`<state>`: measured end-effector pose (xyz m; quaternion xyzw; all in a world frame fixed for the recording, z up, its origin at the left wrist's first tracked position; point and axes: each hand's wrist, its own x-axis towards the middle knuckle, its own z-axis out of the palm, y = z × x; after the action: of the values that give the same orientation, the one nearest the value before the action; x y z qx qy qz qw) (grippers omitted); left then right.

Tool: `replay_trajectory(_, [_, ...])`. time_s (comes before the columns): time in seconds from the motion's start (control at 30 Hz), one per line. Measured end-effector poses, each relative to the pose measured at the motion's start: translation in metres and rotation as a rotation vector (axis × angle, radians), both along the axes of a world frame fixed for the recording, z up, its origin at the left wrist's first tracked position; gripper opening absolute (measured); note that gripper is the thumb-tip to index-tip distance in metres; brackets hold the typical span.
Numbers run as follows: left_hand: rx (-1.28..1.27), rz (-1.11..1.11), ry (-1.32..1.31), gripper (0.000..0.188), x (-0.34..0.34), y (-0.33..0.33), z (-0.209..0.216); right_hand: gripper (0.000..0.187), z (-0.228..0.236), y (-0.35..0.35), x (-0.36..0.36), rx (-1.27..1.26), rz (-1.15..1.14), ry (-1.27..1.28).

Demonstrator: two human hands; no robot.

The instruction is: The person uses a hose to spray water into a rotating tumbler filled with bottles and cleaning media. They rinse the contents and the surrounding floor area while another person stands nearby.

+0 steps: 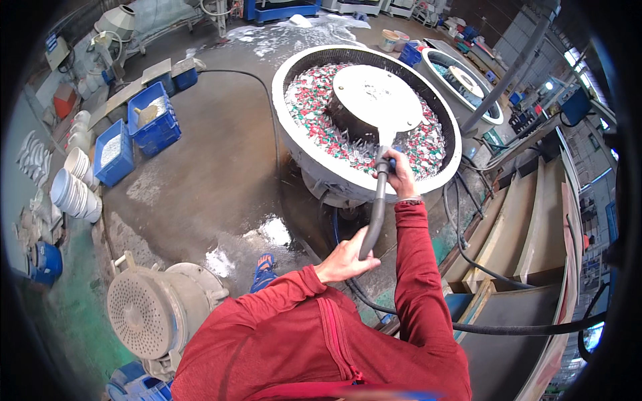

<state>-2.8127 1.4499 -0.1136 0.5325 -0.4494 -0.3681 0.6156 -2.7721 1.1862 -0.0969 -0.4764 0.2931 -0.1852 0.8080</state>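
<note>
My right hand [402, 176] is closed around the front end of a grey hose [377, 218], at a metal fitting with a blue lever. Lower down, my left hand [348, 259] grips the same hose, with the fingers partly hidden behind it. The hose end points into a big round tub [300, 159] with a white rim. Small red, green and white pieces [319, 125] fill the tub around a raised round hub [378, 97] with a white top. White spray or foam shows just ahead of the fitting.
Blue crates [115, 152] and stacked white buckets [70, 194] stand at the left. A perforated round machine [140, 314] sits at the lower left. Beyond the tub is a second round tub [495, 113]. Wooden-sided bins [515, 227] line the right; black hoses [461, 234] cross the wet floor.
</note>
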Motion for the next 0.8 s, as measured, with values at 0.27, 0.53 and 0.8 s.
replay_trajectory(0.27, [0.029, -0.056, -0.010, 0.034, 0.019, -0.010, -0.031, 0.023, -0.051, -0.027, -0.019, 0.075, -0.181, 0.124])
replay_trajectory(0.53, [0.189, 0.037, 0.045, 0.029, 0.077, 0.010, -0.005, 0.025, -0.091, -0.003, 0.051, 0.186, -0.218, 0.172])
replay_trajectory(0.8, [0.132, 0.153, 0.231, 0.027, 0.109, 0.041, -0.006, 0.022, -0.070, 0.078, 0.157, 0.194, -0.049, 0.108])
